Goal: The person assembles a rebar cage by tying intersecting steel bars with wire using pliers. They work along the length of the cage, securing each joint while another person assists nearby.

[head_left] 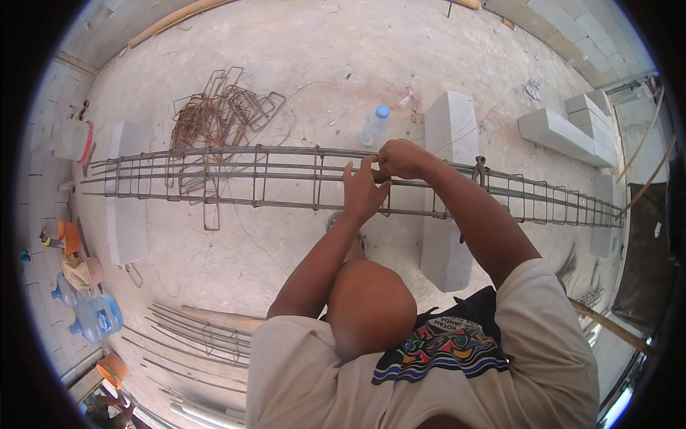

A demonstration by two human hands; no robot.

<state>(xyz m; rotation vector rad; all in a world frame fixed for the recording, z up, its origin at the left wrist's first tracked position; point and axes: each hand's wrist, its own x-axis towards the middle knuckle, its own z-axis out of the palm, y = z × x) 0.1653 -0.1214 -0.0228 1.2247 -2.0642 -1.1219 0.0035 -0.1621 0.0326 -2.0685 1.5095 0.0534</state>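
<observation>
A long rebar cage point(286, 204) of dark bars and square stirrups runs across the view, resting on pale blocks. At its middle, my right hand point(404, 159) is closed in a fist at the far upper bar. Whatever its fingers grip is hidden. Just left of it my left hand point(366, 191) reaches over the near bar, fingers spread and fingertips near the upper bars beside the right hand. A dark pincer-like tool point(480, 171) hangs on the cage, right of my right wrist. My bent knee point(371, 304) is below the hands.
Loose rusty stirrups point(214, 114) lie heaped beyond the cage. A blue-capped bottle point(374, 125) stands near a block point(450, 114). More blocks point(561, 136) sit at far right. Water jugs point(96, 318), an orange bucket point(69, 237) and loose bars point(193, 329) are at left. A person point(107, 411) shows at lower left.
</observation>
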